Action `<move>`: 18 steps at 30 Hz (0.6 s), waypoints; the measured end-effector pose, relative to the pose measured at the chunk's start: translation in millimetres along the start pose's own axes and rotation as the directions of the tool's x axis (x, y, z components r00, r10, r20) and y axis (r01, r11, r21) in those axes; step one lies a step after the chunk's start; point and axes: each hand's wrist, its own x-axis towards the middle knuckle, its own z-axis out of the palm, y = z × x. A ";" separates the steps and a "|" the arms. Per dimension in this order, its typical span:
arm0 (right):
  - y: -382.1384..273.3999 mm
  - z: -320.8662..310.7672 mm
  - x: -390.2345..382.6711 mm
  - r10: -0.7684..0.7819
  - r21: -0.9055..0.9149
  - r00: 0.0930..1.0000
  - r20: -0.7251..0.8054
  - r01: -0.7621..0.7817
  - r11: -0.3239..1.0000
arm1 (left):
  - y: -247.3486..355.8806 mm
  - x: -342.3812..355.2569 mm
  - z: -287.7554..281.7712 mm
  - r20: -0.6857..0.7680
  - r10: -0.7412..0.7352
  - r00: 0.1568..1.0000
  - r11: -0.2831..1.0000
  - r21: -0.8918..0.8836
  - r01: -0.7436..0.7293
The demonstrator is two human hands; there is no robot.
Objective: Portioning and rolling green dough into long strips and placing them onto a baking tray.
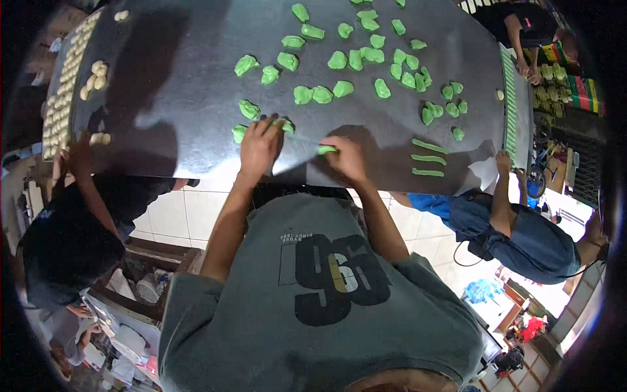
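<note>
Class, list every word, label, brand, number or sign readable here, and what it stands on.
Grey shirt: large dark numerals, not copied here.
Same shirt, above them: small pale lettering, also not copied.
Dark top, upper right: small red mark, too small to read.

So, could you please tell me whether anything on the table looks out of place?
One lone pale dough ball sits near the right end of the table, beside the long row of green strips; the other visible pale balls are at the left. The green dough pieces lie scattered, but nothing looks spilled.
</note>
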 end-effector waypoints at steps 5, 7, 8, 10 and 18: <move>22.4 -28.3 -98.1 -0.067 -0.436 0.905 -0.419 -0.136 0.890 | 17.4 -24.9 17.8 -0.163 -0.146 0.976 0.986 -0.098 0.131; 34.9 -7.0 -126.2 0.137 -0.539 0.966 -0.220 -0.237 0.808 | 23.4 -39.5 23.5 -0.198 -0.125 0.972 0.990 0.041 0.136; 32.8 -0.6 -130.4 0.162 -0.606 0.969 -0.189 -0.245 0.757 | 24.0 -38.1 24.9 -0.192 -0.119 0.974 0.991 0.032 0.127; 64.0 -4.9 -96.4 0.197 -0.697 0.968 -0.154 -0.248 0.673 | 24.0 -37.8 25.0 -0.146 -0.162 0.976 0.981 0.086 0.175; 111.5 -66.3 71.1 0.047 -0.604 0.845 -0.533 -0.418 0.678 | 20.7 -43.9 38.1 -0.127 -0.125 0.984 0.990 0.049 0.132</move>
